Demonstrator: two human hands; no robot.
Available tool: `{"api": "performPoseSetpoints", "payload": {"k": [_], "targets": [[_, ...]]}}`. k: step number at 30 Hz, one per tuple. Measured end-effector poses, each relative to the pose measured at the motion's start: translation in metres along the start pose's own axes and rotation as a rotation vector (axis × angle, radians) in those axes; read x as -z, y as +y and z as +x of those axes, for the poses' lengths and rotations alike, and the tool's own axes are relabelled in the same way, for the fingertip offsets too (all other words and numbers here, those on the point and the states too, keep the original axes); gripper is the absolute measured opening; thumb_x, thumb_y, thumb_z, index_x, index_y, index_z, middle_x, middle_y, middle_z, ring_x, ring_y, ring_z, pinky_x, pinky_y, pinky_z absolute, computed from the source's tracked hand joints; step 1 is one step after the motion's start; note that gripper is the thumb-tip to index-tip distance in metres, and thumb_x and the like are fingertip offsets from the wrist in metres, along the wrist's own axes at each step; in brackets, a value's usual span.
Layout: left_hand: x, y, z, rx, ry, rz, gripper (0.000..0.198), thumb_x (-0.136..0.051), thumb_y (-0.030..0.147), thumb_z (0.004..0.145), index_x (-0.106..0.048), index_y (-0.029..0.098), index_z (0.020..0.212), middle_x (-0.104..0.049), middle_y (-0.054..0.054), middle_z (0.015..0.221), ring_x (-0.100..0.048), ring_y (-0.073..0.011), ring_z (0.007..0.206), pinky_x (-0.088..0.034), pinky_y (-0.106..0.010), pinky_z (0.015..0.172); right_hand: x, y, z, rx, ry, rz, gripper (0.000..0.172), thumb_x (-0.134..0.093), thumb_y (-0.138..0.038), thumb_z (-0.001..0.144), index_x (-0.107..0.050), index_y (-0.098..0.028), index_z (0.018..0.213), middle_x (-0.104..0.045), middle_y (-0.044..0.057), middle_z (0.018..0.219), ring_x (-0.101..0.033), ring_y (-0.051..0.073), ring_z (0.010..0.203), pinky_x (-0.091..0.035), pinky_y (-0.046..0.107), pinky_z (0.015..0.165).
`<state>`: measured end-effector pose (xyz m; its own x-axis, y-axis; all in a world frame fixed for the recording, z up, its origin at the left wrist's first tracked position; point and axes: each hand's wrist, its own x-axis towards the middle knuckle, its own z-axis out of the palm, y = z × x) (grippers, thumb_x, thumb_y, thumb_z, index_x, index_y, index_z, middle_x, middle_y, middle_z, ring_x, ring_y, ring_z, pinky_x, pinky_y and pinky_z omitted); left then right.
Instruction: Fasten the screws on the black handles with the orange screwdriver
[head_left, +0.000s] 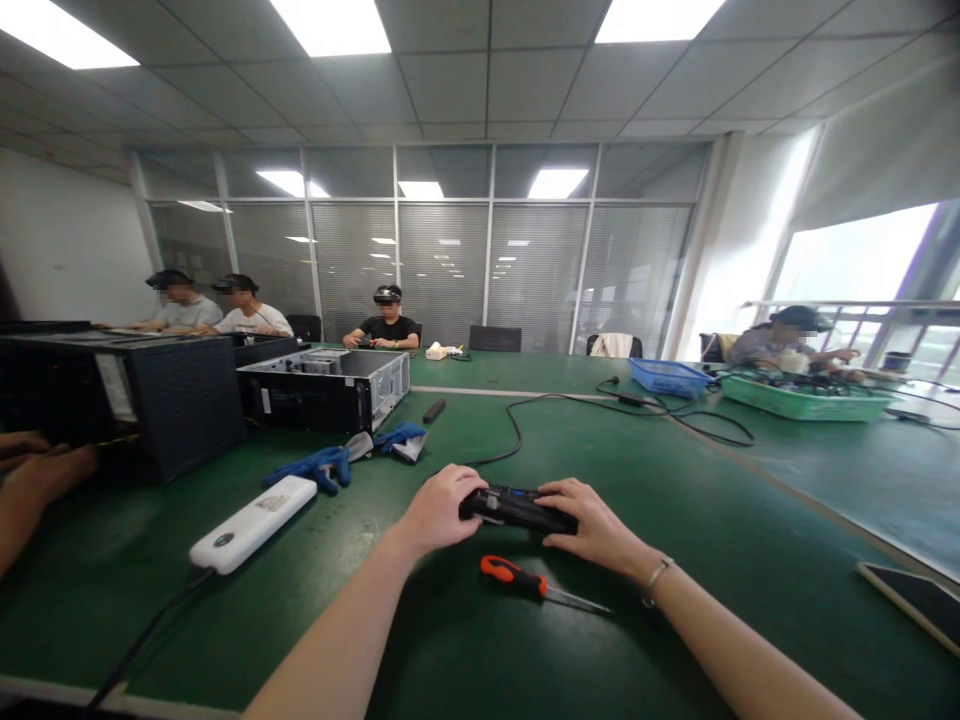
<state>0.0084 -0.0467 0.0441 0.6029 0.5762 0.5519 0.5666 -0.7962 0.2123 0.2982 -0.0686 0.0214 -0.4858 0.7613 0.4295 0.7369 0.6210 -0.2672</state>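
Both my hands rest on the green table [675,520] and grip a small black device [517,508] between them. My left hand [441,508] wraps round its left end. My right hand [589,522] closes over its right end; a bracelet is on that wrist. A black cable runs from the device away across the table. Just in front of my hands lies a screwdriver [534,582] with an orange and black handle, its blade pointing right.
A white power strip [253,522] lies at the left, blue gloves [337,458] behind it, then two black computer cases [330,388]. Another person's hands [34,470] show at the left edge. A phone [919,598] lies at the right. Baskets and several seated people are farther off.
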Motion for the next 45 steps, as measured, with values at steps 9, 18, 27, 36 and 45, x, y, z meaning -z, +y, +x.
{"api": "performPoseSetpoints", "payload": {"k": [9, 18, 27, 36, 45], "targets": [[-0.008, -0.016, 0.000, 0.079, 0.082, 0.040, 0.040, -0.065, 0.017, 0.074, -0.058, 0.020, 0.114, -0.057, -0.007, 0.117, -0.053, -0.0231, 0.109, -0.042, -0.037, 0.099, -0.012, -0.001, 0.007, 0.020, 0.211, -0.140, 0.038, -0.053, -0.028, 0.088, -0.054, -0.022, 0.125, -0.061, 0.010, 0.120, -0.055, 0.024, 0.108, -0.040, 0.043, 0.097], [-0.017, -0.027, -0.005, 0.133, -0.009, -0.033, 0.044, -0.071, 0.021, 0.071, -0.059, 0.021, 0.113, -0.057, -0.007, 0.117, -0.057, -0.0231, 0.104, -0.044, -0.035, 0.095, -0.022, 0.005, 0.009, 0.004, 0.084, -0.133, 0.038, -0.051, -0.027, 0.090, -0.053, -0.025, 0.128, -0.062, 0.009, 0.118, -0.055, 0.023, 0.105, -0.044, 0.041, 0.091], [-0.014, -0.029, -0.004, 0.158, -0.004, -0.008, 0.042, -0.067, 0.018, 0.068, -0.061, 0.021, 0.110, -0.058, -0.008, 0.114, -0.057, -0.0239, 0.103, -0.045, -0.035, 0.094, -0.029, 0.003, 0.013, 0.026, 0.132, -0.162, 0.039, -0.049, -0.025, 0.091, -0.051, -0.026, 0.130, -0.061, 0.009, 0.119, -0.056, 0.023, 0.105, -0.046, 0.041, 0.091], [-0.020, -0.036, -0.007, 0.237, -0.070, -0.070, 0.046, -0.070, 0.017, 0.067, -0.058, 0.023, 0.112, -0.060, -0.006, 0.119, -0.055, -0.0252, 0.113, -0.040, -0.039, 0.101, -0.026, 0.002, 0.014, 0.031, 0.109, -0.140, 0.038, -0.048, -0.025, 0.092, -0.052, -0.025, 0.130, -0.061, 0.008, 0.119, -0.056, 0.023, 0.105, -0.045, 0.042, 0.092], [-0.020, -0.039, -0.006, 0.226, -0.079, -0.081, 0.046, -0.071, 0.019, 0.069, -0.061, 0.022, 0.113, -0.064, -0.006, 0.116, -0.058, -0.0245, 0.109, -0.041, -0.036, 0.099, -0.024, 0.003, 0.013, -0.025, 0.068, -0.073, 0.037, -0.046, -0.029, 0.092, -0.054, -0.025, 0.128, -0.061, 0.008, 0.121, -0.056, 0.023, 0.108, -0.044, 0.040, 0.095]]}}
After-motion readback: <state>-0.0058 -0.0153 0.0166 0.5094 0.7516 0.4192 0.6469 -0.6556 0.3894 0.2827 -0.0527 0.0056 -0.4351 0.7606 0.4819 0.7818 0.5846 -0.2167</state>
